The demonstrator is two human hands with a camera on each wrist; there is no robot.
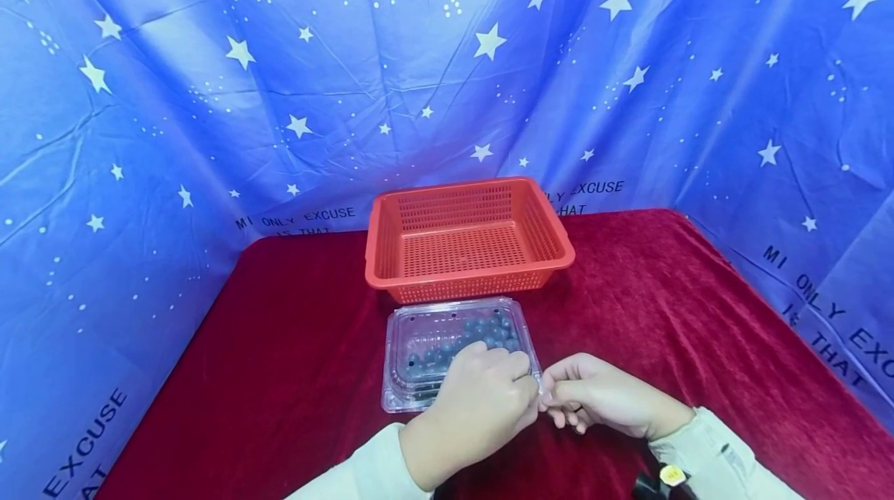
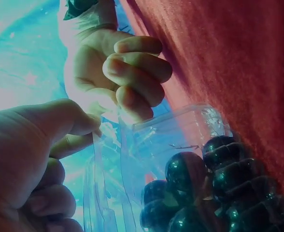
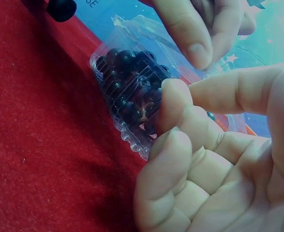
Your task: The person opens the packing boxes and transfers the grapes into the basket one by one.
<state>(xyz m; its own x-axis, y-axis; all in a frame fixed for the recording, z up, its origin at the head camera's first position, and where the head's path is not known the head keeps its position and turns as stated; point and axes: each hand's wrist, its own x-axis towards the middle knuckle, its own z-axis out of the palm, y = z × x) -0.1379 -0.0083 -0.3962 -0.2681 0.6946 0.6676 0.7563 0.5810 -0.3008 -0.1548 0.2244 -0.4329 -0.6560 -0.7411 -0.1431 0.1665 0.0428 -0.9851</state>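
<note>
A clear plastic clamshell box (image 1: pixel 457 315) of dark round fruits, which look like grapes (image 2: pixel 185 174), lies on the table with its lid down. My left hand (image 1: pixel 482 399) reaches over the box's near right part and pinches its rim between thumb and finger. At the same right-hand corner, my right hand (image 1: pixel 608 399) pinches the rim with thumb and forefinger, its other fingers loosely bent. In the right wrist view the box (image 3: pixel 132 96) appears just beyond both hands' fingertips. The exact pinched edge is partly hidden by the fingers.
Directly behind the box stands a red plastic basket (image 1: pixel 471 281) with slotted walls. Dark red velvet cloth (image 1: pixel 300 376) covers the table. A blue curtain (image 1: pixel 391 57) printed with stars hangs around the back and sides. Near the right sleeve is a small black object (image 1: pixel 648 487).
</note>
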